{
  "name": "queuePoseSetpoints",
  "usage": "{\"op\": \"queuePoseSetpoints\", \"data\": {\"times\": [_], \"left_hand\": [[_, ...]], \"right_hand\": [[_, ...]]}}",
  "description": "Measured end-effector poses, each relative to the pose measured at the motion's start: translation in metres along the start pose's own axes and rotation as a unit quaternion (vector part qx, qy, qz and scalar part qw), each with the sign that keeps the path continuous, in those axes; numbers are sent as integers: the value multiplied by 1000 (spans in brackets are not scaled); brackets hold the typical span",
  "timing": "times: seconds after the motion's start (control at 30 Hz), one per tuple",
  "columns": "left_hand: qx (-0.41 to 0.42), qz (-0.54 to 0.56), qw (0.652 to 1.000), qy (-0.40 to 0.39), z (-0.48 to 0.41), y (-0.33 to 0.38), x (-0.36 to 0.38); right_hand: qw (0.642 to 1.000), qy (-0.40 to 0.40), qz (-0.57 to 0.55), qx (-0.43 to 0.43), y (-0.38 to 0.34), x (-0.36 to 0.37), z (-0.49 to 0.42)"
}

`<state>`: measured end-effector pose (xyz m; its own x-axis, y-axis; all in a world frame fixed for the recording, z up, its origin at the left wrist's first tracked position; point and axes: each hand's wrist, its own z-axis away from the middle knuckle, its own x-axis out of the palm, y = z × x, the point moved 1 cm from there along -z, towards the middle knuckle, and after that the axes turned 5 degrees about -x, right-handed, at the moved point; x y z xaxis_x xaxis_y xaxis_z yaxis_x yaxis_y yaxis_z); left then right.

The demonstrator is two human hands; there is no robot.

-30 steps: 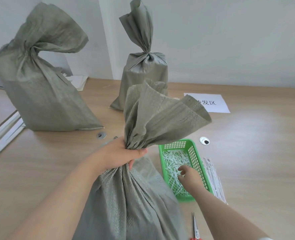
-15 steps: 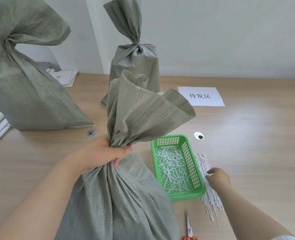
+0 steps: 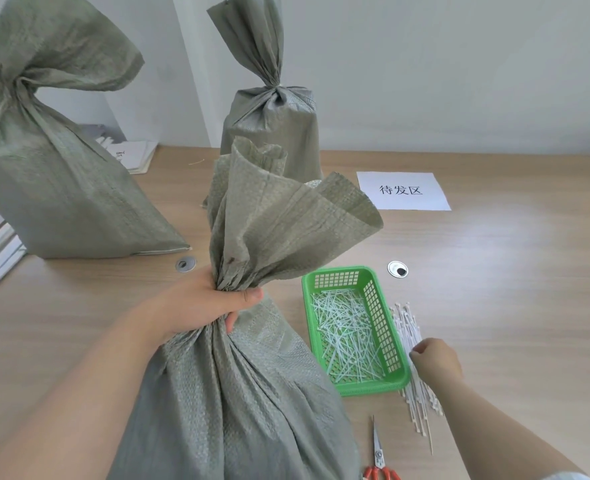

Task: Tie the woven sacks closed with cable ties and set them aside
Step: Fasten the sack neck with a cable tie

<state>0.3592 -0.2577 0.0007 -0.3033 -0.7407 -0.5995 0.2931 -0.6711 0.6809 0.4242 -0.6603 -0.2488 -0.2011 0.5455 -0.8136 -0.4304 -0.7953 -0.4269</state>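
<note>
A grey-green woven sack (image 3: 238, 403) stands in front of me. My left hand (image 3: 200, 306) is shut around its gathered neck, and the loose top flares out above the fist. My right hand (image 3: 434, 358) rests on a pile of white cable ties (image 3: 408, 327) lying on the table right of the green basket; its fingers are curled on the ties, and whether one is pinched is hidden. Two more sacks with cinched necks stand behind: one at the far left (image 3: 51, 174), one at the back middle (image 3: 273, 123).
A green plastic basket (image 3: 338, 277) holds cut tie ends. Scissors with orange handles (image 3: 378, 459) lie near the front edge. A white paper label (image 3: 402, 190) lies at the back right. Papers (image 3: 136, 155) sit by the wall; metal grommets (image 3: 397, 270) dot the wooden table.
My right hand left the green basket and moved right onto the pile of cable ties. The left hand kept its hold on the sack neck.
</note>
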Motion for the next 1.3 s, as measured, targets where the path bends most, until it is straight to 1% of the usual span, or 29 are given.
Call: {"op": "queuePoseSetpoints", "data": {"times": [0.13, 0.2, 0.3, 0.47, 0.53, 0.63, 0.83, 0.9, 0.97, 1.03, 1.13, 1.2, 1.3], "left_hand": [[3, 4, 1000, 15, 5, 1, -1], [14, 15, 1000, 11, 7, -2, -2], [26, 20, 999, 8, 9, -5, -2], [39, 48, 998, 1, 12, -9, -2], [39, 56, 998, 7, 12, -12, -2], [39, 41, 998, 23, 13, -14, -2], [58, 45, 997, 11, 24, -9, -3], [61, 57, 996, 19, 26, -12, -3], [67, 69, 995, 40, 33, -11, -4], [73, 88, 992, 62, 39, -12, -4], [92, 113, 985, 92, 44, -15, -3], [113, 105, 977, 149, 47, -13, 0], [114, 54, 963, 238, 58, -3, 2]], "right_hand": [[999, 35, -31, -27, -7, -18, 17], [996, 51, -55, -54, -17, -28, 29], [986, 80, -108, -99, -38, -45, 50], [964, 127, -181, -150, -84, -70, 90], [949, 138, -229, -168, -104, -79, 107], [920, 159, -299, -199, -139, -95, 137], [842, 174, -439, -262, -215, -113, 199], [824, 159, -476, -262, -236, -105, 215], [819, 122, -508, -237, -250, -86, 225], [808, 71, -550, -199, -257, -63, 232], [779, -22, -608, -153, -263, -35, 239], [765, -83, -619, -155, -266, -23, 243], [763, -145, -606, -172, -270, -16, 251]]}}
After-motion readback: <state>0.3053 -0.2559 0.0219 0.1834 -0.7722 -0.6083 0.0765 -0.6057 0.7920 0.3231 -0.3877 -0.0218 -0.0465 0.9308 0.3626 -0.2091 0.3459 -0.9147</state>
